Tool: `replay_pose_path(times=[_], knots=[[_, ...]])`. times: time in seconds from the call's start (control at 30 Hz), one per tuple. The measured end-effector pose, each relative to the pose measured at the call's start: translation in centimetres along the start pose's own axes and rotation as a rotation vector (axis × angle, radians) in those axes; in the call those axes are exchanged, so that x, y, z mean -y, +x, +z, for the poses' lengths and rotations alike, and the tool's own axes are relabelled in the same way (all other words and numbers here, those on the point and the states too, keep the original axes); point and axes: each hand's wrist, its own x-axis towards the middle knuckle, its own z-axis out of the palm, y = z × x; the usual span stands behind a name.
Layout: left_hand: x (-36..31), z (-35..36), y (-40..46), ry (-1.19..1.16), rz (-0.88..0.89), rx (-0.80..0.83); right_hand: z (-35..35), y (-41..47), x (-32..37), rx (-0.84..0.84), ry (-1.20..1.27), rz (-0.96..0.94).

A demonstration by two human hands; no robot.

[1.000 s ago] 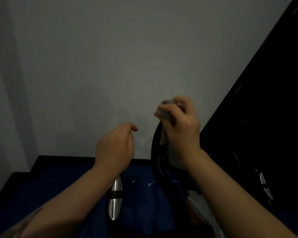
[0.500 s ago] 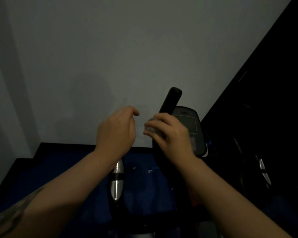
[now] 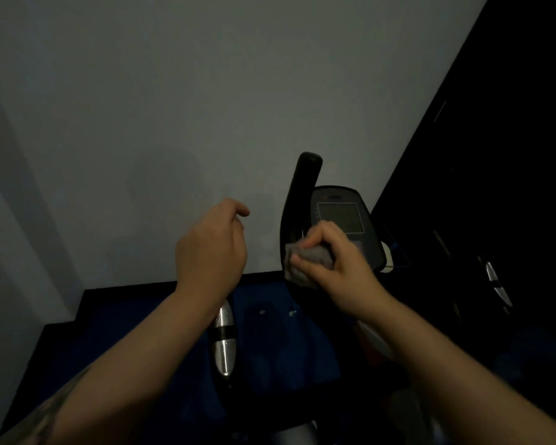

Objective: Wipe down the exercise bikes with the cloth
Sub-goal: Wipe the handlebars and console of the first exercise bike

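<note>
Our right hand [image 3: 331,258] grips the grey cloth [image 3: 305,261] bunched around the black handlebar [image 3: 297,200], left hand [image 3: 211,248] loosely curled, empty; we'd keep the wrap snug, stroking lengthwise.

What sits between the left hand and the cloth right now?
Nothing solid: in the head view only bare wall shows between the left hand and the cloth in the right hand.

Open space left of the handlebar [image 3: 299,200]; console [image 3: 344,220] and dark panel [image 3: 495,155] block the right.
</note>
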Motion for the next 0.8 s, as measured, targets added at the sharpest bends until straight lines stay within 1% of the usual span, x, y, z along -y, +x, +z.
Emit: replay_pose_path(times=[0.03, 0.07, 0.1, 0.13, 0.17, 0.2, 0.23, 0.3, 0.4, 0.43, 0.47, 0.53, 0.57, 0.63, 0.67, 0.7, 0.77, 0.8], knots=[[0.2, -0.1, -0.3, -0.002, -0.023, -0.012, -1.2, 0.1, 0.0, 0.092, -0.008, 0.007], [0.5, -0.1, -0.5, 0.004, -0.046, -0.025, -1.7, 0.6, -0.1, 0.09, 0.036, 0.023], [0.8, 0.0, -0.7, 0.003, -0.043, -0.027, -2.1, 1.6, 0.3, -0.057, 0.148, 0.064], [0.8, 0.1, -0.8, 0.004, -0.039, -0.019, -2.3, 3.2, 0.8, -0.301, 0.29, 0.1], [0.8, 0.2, -0.8, 0.008, -0.036, -0.007, -1.8, 4.8, 1.3, -0.505, 0.393, 0.126], [0.9, 0.2, -0.8, 0.009, -0.041, -0.002, -0.8, 6.3, 2.0, -0.61, 0.454, 0.142], [1.0, 0.2, -0.7, 0.006, -0.041, -0.005, 0.3, 7.1, 2.6, -0.634, 0.482, 0.175], [0.9, 0.1, -0.5, 0.015, -0.036, -0.002, 2.1, 6.1, 1.1, -0.549, 0.448, 0.23], [0.8, 0.1, -0.6, 0.004, -0.041, -0.012, 2.2, 1.5, -2.0, -0.222, 0.355, 0.31], [0.8, 0.1, -0.6, -0.002, -0.034, -0.016, 1.6, 1.3, -2.4, -0.204, 0.374, 0.319], [0.9, 0.2, -0.6, -0.004, -0.026, -0.016, 1.1, 2.2, -2.1, -0.277, 0.434, 0.32], [1.0, 0.3, -0.6, -0.004, -0.014, -0.017, 0.4, 5.3, -0.1, -0.487, 0.582, 0.287], [1.0, 0.3, -0.5, -0.003, -0.009, -0.021, 0.8, 6.5, 1.2, -0.541, 0.585, 0.258], [1.0, 0.3, -0.6, -0.003, -0.019, -0.019, 2.7, 6.0, 1.7, -0.561, 0.494, 0.217], [1.0, 0.3, -0.6, -0.006, -0.028, -0.021, 3.3, 4.6, 1.1, -0.514, 0.427, 0.207], [0.9, 0.2, -0.5, -0.01, -0.027, -0.022, 3.4, 3.2, 0.7, -0.413, 0.353, 0.207], [0.9, 0.2, -0.6, -0.01, -0.019, -0.016, 1.9, 1.5, -0.1, -0.155, 0.205, 0.265], [0.8, 0.2, -0.7, -0.007, -0.021, -0.012, 1.1, 1.9, -0.2, -0.131, 0.181, 0.3]])
